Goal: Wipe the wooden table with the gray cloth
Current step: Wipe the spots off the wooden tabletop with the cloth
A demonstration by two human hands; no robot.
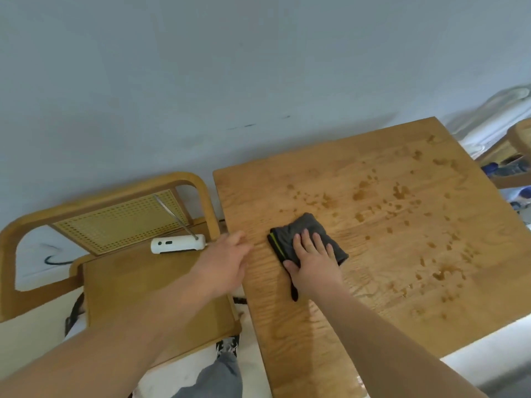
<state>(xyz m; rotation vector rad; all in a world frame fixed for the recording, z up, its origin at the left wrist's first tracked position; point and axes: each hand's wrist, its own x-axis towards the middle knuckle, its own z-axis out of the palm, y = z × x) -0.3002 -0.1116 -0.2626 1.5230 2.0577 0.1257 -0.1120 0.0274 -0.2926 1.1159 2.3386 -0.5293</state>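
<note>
The wooden table (408,173) fills the right half of the head view, speckled with wet brown drops across its middle and right. A folded gray cloth (309,225) with a yellow-green stripe lies on the table's left part. My right hand (314,258) lies flat on the cloth, fingers spread, pressing it to the wood. My left hand (227,259) rests at the table's left edge, fingers on the wood, holding nothing.
A wooden chair (143,285) with a cane back stands left of the table. A white device (178,245) with a metal rod lies on its seat. A second chair (517,139) and a bottle (500,168) sit beyond the table's right corner. A wall runs behind.
</note>
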